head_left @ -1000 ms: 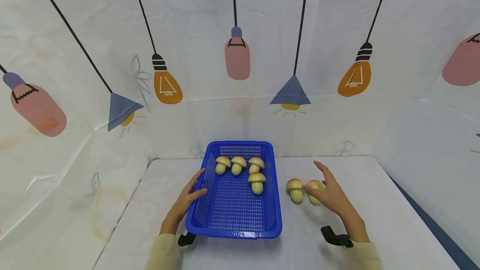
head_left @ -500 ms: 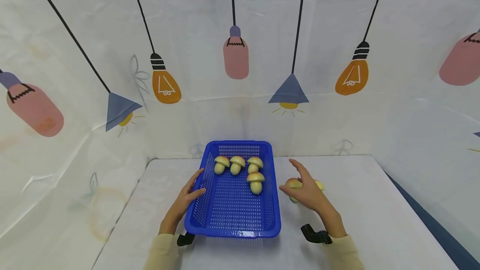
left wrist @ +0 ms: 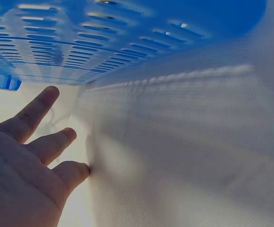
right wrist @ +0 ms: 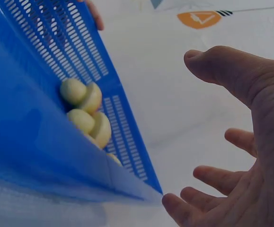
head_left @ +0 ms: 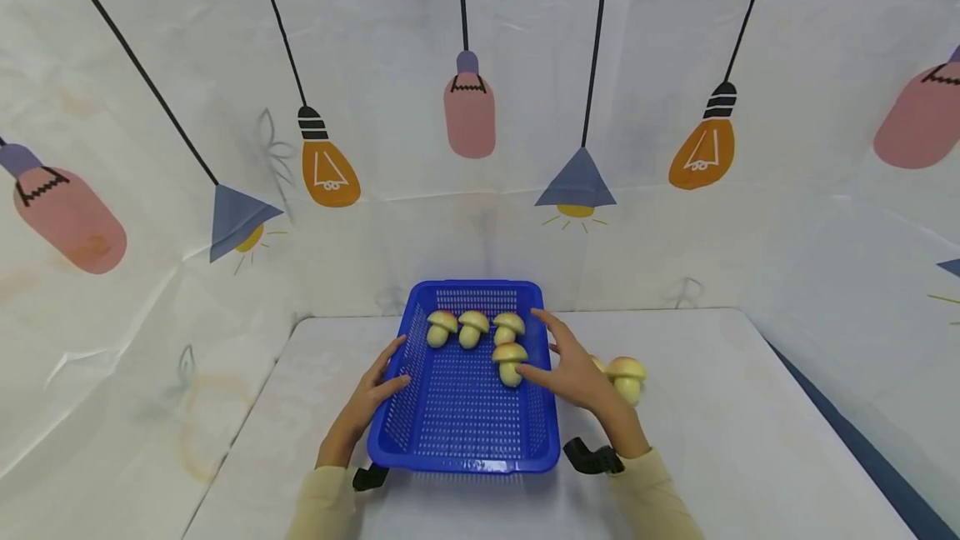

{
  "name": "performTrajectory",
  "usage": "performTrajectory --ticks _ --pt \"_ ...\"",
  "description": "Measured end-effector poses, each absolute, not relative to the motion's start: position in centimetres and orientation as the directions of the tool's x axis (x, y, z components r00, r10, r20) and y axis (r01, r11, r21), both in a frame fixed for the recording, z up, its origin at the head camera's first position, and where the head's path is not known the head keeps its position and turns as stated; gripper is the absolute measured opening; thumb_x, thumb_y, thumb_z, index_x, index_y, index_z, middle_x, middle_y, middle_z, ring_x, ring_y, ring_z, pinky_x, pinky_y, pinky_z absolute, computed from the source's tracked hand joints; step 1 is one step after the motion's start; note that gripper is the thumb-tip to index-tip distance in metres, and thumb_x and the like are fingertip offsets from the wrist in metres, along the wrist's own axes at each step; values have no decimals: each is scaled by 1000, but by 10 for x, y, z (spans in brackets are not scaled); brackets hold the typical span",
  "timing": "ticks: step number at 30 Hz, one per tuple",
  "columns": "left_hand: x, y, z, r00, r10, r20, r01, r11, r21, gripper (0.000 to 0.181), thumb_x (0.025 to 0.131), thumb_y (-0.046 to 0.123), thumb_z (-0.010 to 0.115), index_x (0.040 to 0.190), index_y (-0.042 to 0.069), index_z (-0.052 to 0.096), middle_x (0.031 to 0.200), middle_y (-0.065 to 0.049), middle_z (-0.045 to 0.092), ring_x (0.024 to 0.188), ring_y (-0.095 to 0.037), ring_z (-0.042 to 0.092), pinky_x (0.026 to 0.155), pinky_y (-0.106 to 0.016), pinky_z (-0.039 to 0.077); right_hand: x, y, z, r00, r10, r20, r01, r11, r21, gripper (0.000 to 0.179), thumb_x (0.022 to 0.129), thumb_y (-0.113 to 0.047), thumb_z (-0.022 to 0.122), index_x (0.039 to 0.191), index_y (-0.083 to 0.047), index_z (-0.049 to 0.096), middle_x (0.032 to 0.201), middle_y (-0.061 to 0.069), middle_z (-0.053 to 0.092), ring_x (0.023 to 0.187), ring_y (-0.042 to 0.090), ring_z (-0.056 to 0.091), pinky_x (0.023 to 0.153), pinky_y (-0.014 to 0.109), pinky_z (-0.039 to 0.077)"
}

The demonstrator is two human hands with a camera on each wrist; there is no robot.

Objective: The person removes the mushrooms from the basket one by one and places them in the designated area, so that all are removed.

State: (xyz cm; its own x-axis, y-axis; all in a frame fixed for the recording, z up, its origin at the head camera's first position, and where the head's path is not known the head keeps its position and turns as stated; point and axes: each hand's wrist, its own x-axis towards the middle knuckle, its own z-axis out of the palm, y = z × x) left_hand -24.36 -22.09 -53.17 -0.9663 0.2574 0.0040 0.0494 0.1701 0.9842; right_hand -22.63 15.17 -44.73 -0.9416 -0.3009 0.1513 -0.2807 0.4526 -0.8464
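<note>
A blue perforated plastic basket (head_left: 465, 466) stands on the white table and holds several toy mushrooms (head_left: 472, 329) with tan caps and pale stems. My left hand (head_left: 367, 398) is at its left side, thumb and forefinger overlapping the rim; the left wrist view shows straight fingers (left wrist: 37, 116) below the basket wall. Over the right rim my right hand (head_left: 573, 377) reaches with thumb and fingers spread and nothing between them. Its thumb overlaps the nearest mushroom in the head view. Two more mushrooms (head_left: 627, 377) lie right of the basket, one mostly hidden behind this hand.
The white tabletop (head_left: 735, 440) extends to both sides of the basket. Behind it rises a pale cloth backdrop (head_left: 420, 240) printed with hanging lamps and bulbs. A black wrist strap piece (head_left: 592, 457) sits on the right forearm, near the basket's front right corner.
My right hand has moved left, from over the loose mushrooms to the basket's right rim, its fingers still spread. The left hand and the mushrooms stay where they were.
</note>
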Motion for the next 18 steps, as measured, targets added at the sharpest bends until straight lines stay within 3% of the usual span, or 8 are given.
performTrajectory --ticks 9,18 --pt "-245 -221 -533 -962 271 6 52 165 985 72 102 23 59 164 34 23 161 -26 35 128 -43 56 96 -49 54 -238 132 -447 -912 -382 148 -310 408 -859 92 90 -35 79 162 -12 27 168 17 25 153 41 29 114 64 36" --pt "-246 -221 -530 -962 272 1 49 166 985 73 102 22 58 165 32 22 159 -28 37 124 -39 59 92 -45 56 -254 112 -444 -911 -406 76 -291 498 -817 99 86 -39 81 163 -11 25 167 18 25 154 40 26 117 64 32"
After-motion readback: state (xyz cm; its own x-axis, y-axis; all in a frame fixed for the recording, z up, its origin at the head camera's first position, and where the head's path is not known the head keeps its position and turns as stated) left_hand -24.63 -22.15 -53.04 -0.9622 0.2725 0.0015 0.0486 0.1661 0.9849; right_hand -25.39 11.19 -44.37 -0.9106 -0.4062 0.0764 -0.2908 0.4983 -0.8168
